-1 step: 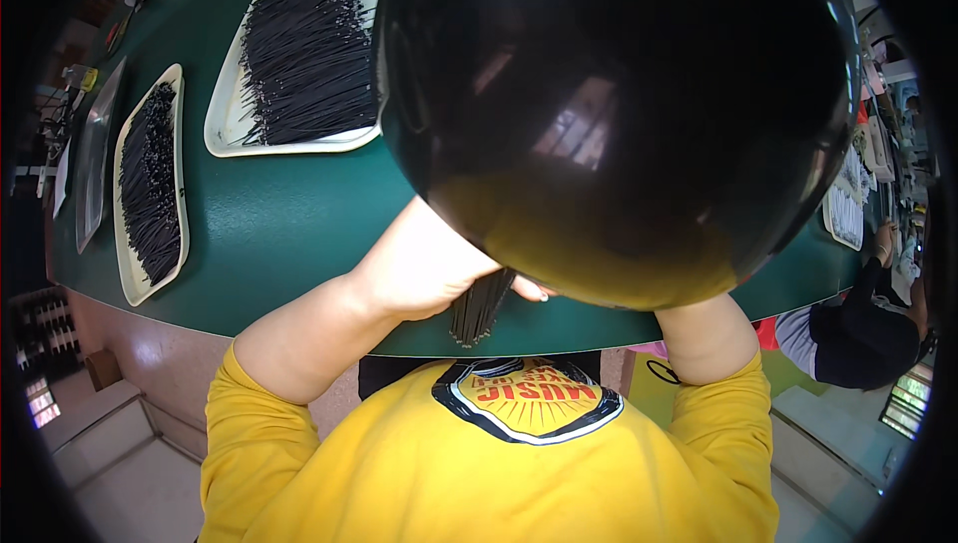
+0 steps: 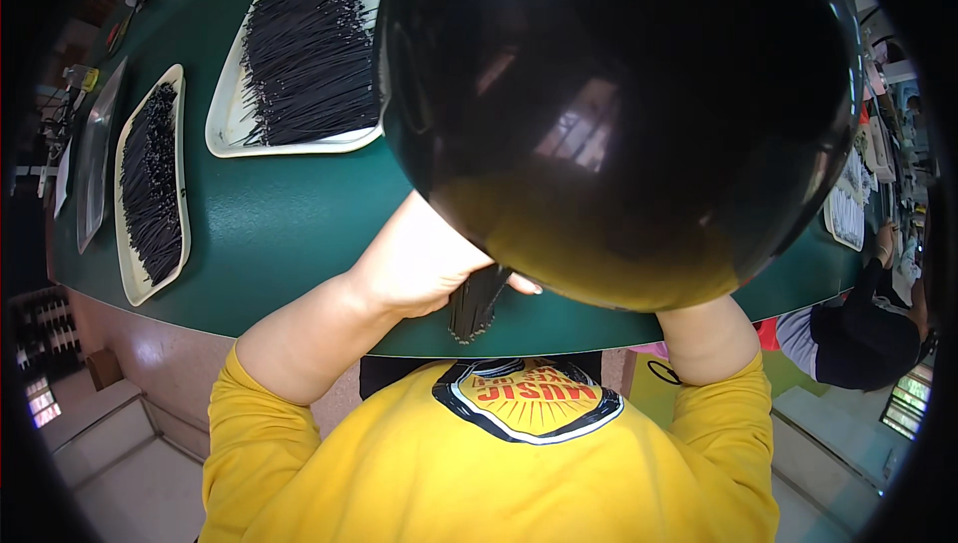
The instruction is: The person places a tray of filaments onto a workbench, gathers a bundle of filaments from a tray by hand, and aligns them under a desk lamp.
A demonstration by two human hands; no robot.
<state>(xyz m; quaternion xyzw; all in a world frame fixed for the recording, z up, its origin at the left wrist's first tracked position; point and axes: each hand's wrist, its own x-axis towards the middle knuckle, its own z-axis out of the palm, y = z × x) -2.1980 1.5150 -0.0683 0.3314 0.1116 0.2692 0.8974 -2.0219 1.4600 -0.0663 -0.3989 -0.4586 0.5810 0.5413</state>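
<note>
My left hand (image 2: 424, 259) is closed round a bundle of thin black wires (image 2: 474, 305), whose cut ends hang down over the table's near edge. Covering the centre and right of the view is a large glossy black dome (image 2: 619, 124), which hides the upper part of the bundle. My right forearm (image 2: 709, 335) passes under the dome, and the right hand is hidden behind it. A fingertip (image 2: 525, 284) peeks out beside the bundle; I cannot tell which hand it belongs to.
Green table (image 2: 269, 214) with a large white tray (image 2: 230, 129) of black wires at the back left and a narrower tray (image 2: 126, 244) of them further left. A clear plastic tray (image 2: 97, 169) lies beside that. At far right, a person (image 2: 858, 333) works near a tray of white pieces (image 2: 846, 216).
The wire bundle and the fingertip beside it have shifted very slightly left and up. All else looks the same.
</note>
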